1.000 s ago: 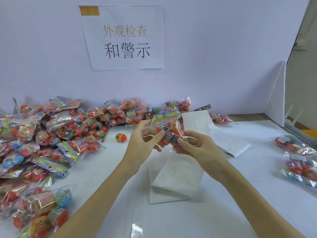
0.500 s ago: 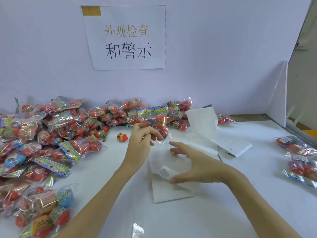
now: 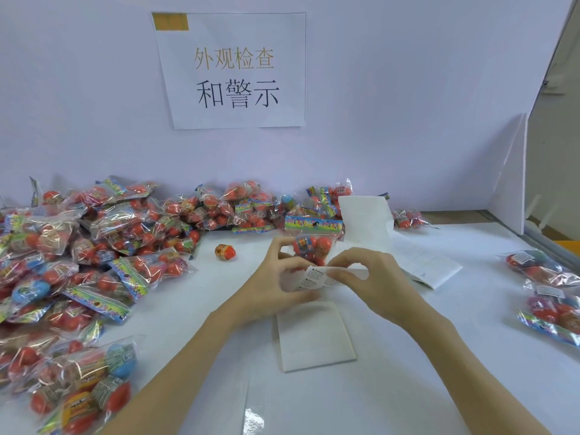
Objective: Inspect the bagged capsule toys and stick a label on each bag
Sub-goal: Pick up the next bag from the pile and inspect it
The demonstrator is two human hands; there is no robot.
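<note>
The labelling step is in hand. The left hand [image 3: 270,287] holds one bag of capsule toys [image 3: 310,243] raised above the table [image 3: 439,356], its fingers curled around the bag's lower edge, so that grip is closed on the bag. The right hand [image 3: 373,277] pinches a small printed label [image 3: 317,276] between thumb and fingertips, just in front of the bag's lower part. Whether the label already touches the film cannot be told.

Below the hands lies a white backing sheet [image 3: 314,337], and another sheet [image 3: 365,221] curls up behind the bag. The unlabelled pile of bags [image 3: 103,252] covers the left of the table; a loose capsule [image 3: 225,252] sits beside it. A few bags with labels [image 3: 546,268] lie well apart at the right edge.

The next move probably calls for pressing the label flat onto a smooth patch of the film, while the left hand keeps the bag steady. The crinkled film and round capsules beneath may make it wrinkle.
</note>
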